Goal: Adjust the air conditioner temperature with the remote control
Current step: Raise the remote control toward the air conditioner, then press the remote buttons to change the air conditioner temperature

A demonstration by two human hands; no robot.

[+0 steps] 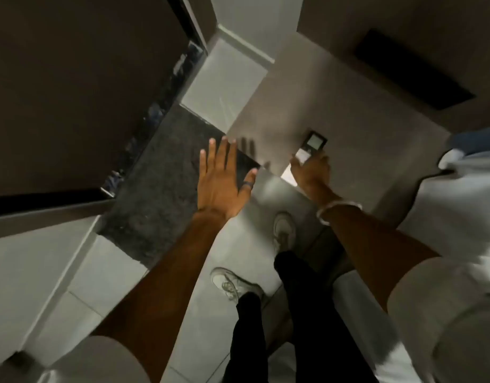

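A pale surface (335, 111) is filling the upper right of the frame. At center, the left hand (223, 179) is spreading flat, holding nothing. Right of center, the right hand (311, 170) is gripping the remote control (311, 147) over the surface.

Both arms are bare from short, pale grey sleeves (431, 308) down to the wrists. The left hand (221, 183) wears a dark band ring (248, 185) on the thumb. A thin white bangle (336, 210) circles the wrist behind the right hand (311, 172). Lower down, the legs are in black trousers (302, 313), and the feet wear pale, laced sneakers (284, 229), somewhat blurred.
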